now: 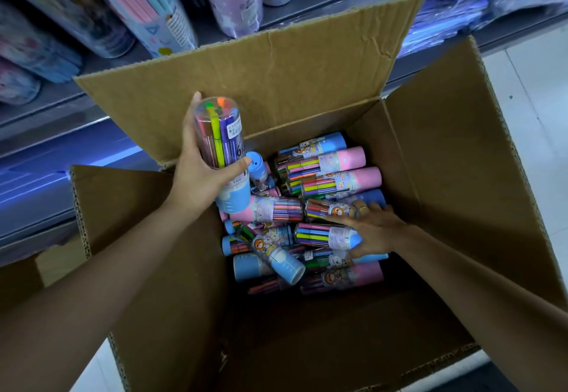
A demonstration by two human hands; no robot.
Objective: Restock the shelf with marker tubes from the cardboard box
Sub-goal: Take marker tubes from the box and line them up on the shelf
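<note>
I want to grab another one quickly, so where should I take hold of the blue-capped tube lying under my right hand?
Grip the blue-capped tube around its clear middle from above. It lies flat on top of the pile, its round sides exposed, and the right hand is already over it.

The left hand (203, 173) covers the near side of the blue-capped marker tube (222, 149) it grips, and its price sticker's print is too small to read. The right hand (373, 232) hides the cap ends of the marker tubes (325, 233) under its palm; the lower layers of the heap are buried. Below both forearms, the cardboard box (461, 192) interior falls into shadow, and its near flap is cut off by the bottom edge. Beyond the left hand, the shelf (55, 109) goods are blurred and cropped by the top edge, labels illegible.
</note>
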